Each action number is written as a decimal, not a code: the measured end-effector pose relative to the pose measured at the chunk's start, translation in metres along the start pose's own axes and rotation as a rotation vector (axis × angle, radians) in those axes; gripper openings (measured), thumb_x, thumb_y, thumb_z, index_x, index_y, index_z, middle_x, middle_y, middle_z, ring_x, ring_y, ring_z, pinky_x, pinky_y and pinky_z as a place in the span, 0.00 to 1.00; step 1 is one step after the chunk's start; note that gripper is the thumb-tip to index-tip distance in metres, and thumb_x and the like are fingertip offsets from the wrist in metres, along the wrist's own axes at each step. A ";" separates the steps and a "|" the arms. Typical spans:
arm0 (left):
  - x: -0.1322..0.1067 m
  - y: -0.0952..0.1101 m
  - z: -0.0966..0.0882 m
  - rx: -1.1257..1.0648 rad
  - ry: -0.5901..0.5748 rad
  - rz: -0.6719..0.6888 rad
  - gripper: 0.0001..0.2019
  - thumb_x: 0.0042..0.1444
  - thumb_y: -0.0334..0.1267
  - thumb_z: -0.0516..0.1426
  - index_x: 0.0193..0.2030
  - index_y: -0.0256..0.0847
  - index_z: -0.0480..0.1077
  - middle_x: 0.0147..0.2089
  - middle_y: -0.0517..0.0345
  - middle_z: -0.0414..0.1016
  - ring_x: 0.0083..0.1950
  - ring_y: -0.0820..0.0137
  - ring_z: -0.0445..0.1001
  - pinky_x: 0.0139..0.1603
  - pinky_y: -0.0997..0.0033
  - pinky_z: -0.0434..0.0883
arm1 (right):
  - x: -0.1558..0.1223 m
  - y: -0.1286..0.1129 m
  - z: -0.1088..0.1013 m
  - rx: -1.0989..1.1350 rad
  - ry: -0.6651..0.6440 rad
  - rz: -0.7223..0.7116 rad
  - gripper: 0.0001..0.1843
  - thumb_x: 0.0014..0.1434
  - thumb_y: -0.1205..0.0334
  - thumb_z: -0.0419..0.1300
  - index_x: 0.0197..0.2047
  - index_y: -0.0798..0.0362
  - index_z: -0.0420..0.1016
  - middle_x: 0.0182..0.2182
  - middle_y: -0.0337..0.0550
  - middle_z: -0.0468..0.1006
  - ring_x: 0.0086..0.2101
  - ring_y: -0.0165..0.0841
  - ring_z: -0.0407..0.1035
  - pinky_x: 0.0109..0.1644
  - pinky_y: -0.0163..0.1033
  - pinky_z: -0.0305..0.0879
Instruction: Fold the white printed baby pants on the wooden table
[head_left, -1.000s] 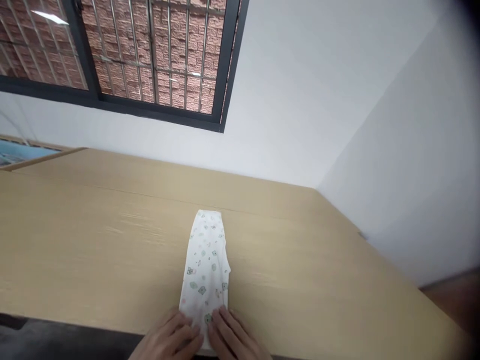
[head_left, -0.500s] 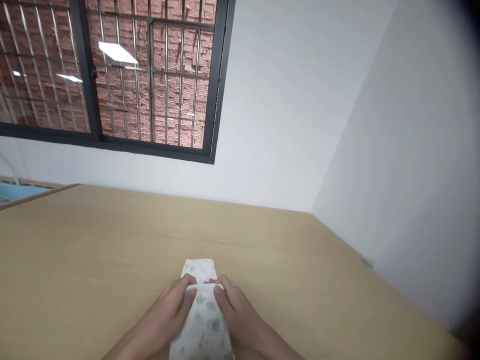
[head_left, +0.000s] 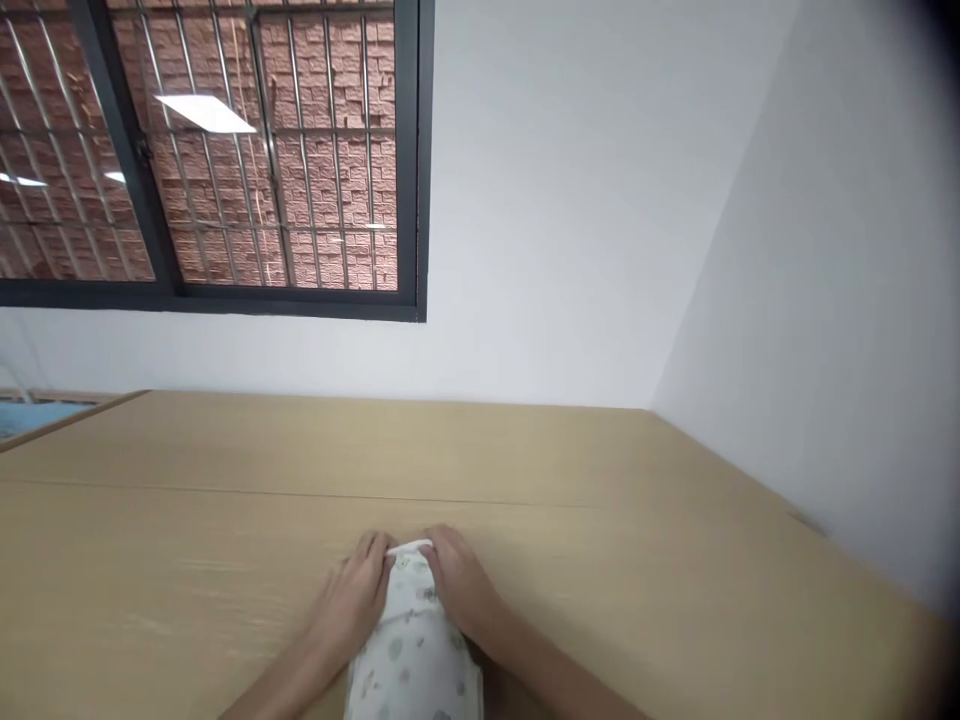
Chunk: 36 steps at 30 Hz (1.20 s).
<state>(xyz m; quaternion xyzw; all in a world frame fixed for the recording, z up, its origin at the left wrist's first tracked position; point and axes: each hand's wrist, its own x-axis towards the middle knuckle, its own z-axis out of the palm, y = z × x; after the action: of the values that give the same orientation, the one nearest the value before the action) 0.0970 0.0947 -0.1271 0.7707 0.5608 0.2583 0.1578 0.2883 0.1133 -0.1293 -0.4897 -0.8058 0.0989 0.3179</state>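
My left hand [head_left: 354, 602] and right hand [head_left: 463, 592] grasp the folded cloth [head_left: 417, 662] between them, fingertips seemingly pinching its far edge; it lies on the table [head_left: 187, 560] beneath my palms.

1. We see a soft white cloth [head_left: 416, 660], matt, printed with small pale figures, its folded edge slightly rumpled.
2. The bench [head_left: 187, 560] under it looks like light wood-grain laminate, smooth with a faint sheen and one fine seam.
3. The window frame [head_left: 409, 160] is dark, smooth metal; thin grille bars shine dully.
4. The brick [head_left: 330, 150] behind is rough and reddish.
5. The wall [head_left: 570, 200] is matt white paint.
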 end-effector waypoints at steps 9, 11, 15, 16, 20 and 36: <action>0.013 -0.017 0.001 -0.057 0.081 0.050 0.16 0.69 0.37 0.42 0.44 0.40 0.70 0.44 0.49 0.76 0.48 0.60 0.74 0.53 0.57 0.68 | 0.020 0.010 0.004 -0.100 -0.057 -0.109 0.08 0.69 0.71 0.53 0.41 0.52 0.71 0.40 0.46 0.77 0.44 0.41 0.69 0.51 0.46 0.68; 0.015 -0.018 0.001 -0.055 0.105 0.045 0.16 0.70 0.37 0.42 0.44 0.40 0.70 0.43 0.49 0.76 0.47 0.60 0.75 0.52 0.58 0.70 | 0.022 0.013 0.006 -0.031 -0.054 -0.082 0.09 0.69 0.72 0.52 0.42 0.52 0.71 0.42 0.45 0.76 0.45 0.40 0.69 0.52 0.45 0.67; 0.012 -0.017 0.002 -0.029 0.193 0.045 0.15 0.70 0.40 0.44 0.52 0.38 0.68 0.50 0.45 0.74 0.54 0.59 0.73 0.57 0.55 0.70 | 0.024 0.013 0.005 0.125 -0.010 -0.017 0.11 0.66 0.75 0.51 0.45 0.52 0.70 0.44 0.45 0.74 0.47 0.37 0.69 0.54 0.42 0.67; 0.010 -0.015 0.003 -0.008 0.221 0.071 0.16 0.70 0.40 0.44 0.54 0.38 0.67 0.54 0.44 0.72 0.58 0.58 0.71 0.60 0.52 0.69 | 0.023 0.012 0.004 0.115 0.000 -0.012 0.12 0.66 0.76 0.51 0.45 0.52 0.70 0.44 0.45 0.74 0.47 0.37 0.69 0.53 0.42 0.67; -0.006 0.000 0.014 0.172 0.347 0.316 0.18 0.71 0.36 0.45 0.65 0.40 0.61 0.69 0.43 0.64 0.72 0.58 0.59 0.70 0.50 0.62 | 0.017 0.005 -0.001 -0.051 0.014 -0.128 0.13 0.65 0.75 0.51 0.46 0.52 0.72 0.47 0.47 0.73 0.47 0.37 0.68 0.53 0.43 0.68; -0.002 -0.009 0.033 0.509 0.088 0.346 0.37 0.71 0.53 0.46 0.74 0.25 0.44 0.75 0.32 0.47 0.76 0.50 0.46 0.71 0.48 0.61 | 0.032 0.033 -0.001 -0.223 -0.272 -0.238 0.28 0.74 0.59 0.42 0.71 0.65 0.57 0.70 0.59 0.57 0.70 0.44 0.50 0.73 0.54 0.51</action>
<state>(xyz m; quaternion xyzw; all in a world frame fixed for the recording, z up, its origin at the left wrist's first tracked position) 0.1080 0.0970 -0.1592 0.8577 0.4739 0.1657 -0.1109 0.3030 0.1567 -0.1308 -0.4052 -0.8994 0.0360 0.1597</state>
